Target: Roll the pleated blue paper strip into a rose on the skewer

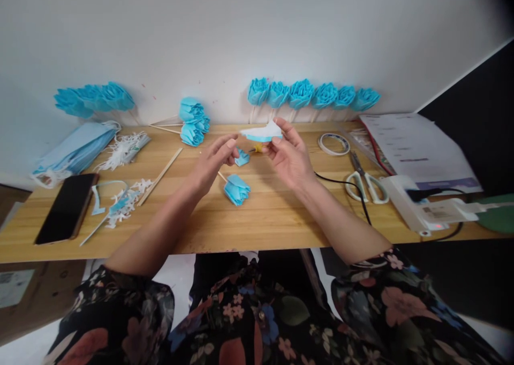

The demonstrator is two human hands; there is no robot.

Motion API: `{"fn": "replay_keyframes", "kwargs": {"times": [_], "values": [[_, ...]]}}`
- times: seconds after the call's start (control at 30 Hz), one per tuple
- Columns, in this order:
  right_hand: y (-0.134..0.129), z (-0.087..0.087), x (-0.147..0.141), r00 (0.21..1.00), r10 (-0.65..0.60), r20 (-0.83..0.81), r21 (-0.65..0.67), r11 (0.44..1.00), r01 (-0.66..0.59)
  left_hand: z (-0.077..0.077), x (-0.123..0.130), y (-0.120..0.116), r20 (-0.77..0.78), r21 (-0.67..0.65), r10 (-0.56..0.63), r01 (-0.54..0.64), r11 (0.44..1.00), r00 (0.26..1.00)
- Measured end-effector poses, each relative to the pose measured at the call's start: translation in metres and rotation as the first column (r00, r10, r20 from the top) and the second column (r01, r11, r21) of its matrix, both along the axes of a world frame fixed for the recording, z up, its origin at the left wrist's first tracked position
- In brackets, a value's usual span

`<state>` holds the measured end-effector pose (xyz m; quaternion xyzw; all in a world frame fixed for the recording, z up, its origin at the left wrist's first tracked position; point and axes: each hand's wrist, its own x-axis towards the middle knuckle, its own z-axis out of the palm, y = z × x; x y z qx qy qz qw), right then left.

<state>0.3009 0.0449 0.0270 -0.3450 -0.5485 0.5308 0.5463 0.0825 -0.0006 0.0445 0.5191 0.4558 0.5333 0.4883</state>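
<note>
My right hand (pixel 291 159) pinches a folded petal-shaped piece of fabric (pixel 263 132), white with a blue lower edge, between thumb and fingers above the table. My left hand (pixel 214 159) hovers by its left tip, fingers loosely bent, with no object visible in them. A small blue flower (pixel 242 157) shows just beyond the left fingertips, partly hidden. Nearer me lies a blue bud on a stick (pixel 236 189). Between the hands, the yellow nozzle of what looks like a glue gun (pixel 257 148) peeks out, its body hidden behind my right hand.
Finished blue flowers (pixel 301 93) lean on the wall, with more flowers (pixel 193 121) nearby. To the left are face masks (pixel 76 145), a phone (pixel 67 208) and wooden sticks (pixel 160 175). On the right lie tape (pixel 333 144), scissors (pixel 367 183), a power strip (pixel 409 204) and papers (pixel 417 145).
</note>
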Motion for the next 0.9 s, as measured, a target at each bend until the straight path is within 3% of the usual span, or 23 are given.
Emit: {"fn": "replay_keyframes", "kwargs": {"times": [0.17,0.27,0.43,0.57,0.67,0.77,0.83,0.9], "values": [[-0.008,0.0,-0.006,0.999,0.001,-0.032,0.043,0.999,0.001,0.005,0.004,-0.006,-0.162,0.009,-0.088,0.091,0.996,0.983],[-0.017,-0.003,-0.013,0.999,0.029,-0.039,0.021,0.999,-0.029,0.002,0.014,-0.01,-0.173,0.042,-0.146,0.155,0.987,0.974],[-0.021,-0.009,-0.021,0.997,0.056,0.045,0.005,0.998,-0.056,-0.011,0.021,-0.006,-0.038,0.04,0.019,-0.018,0.999,0.999],[-0.013,-0.012,-0.013,0.981,-0.01,0.193,0.149,0.989,-0.019,-0.006,0.012,0.002,0.102,-0.069,0.071,-0.065,0.996,0.992],[-0.005,-0.011,0.001,0.914,-0.208,0.348,0.406,0.912,0.053,0.001,0.005,0.005,0.184,-0.121,0.082,-0.06,0.991,0.979],[0.001,-0.007,0.012,0.825,-0.329,0.459,0.674,0.734,-0.083,0.004,0.002,0.005,0.228,-0.139,0.047,-0.015,0.99,0.973],[0.003,-0.007,0.014,0.773,-0.364,0.519,0.725,0.667,-0.172,0.003,0.002,0.003,0.233,-0.147,0.011,0.024,0.989,0.972],[0.004,-0.008,0.012,0.748,-0.354,0.561,0.725,0.646,-0.238,0.0,0.002,0.002,0.224,-0.152,-0.024,0.059,0.987,0.974]]}}
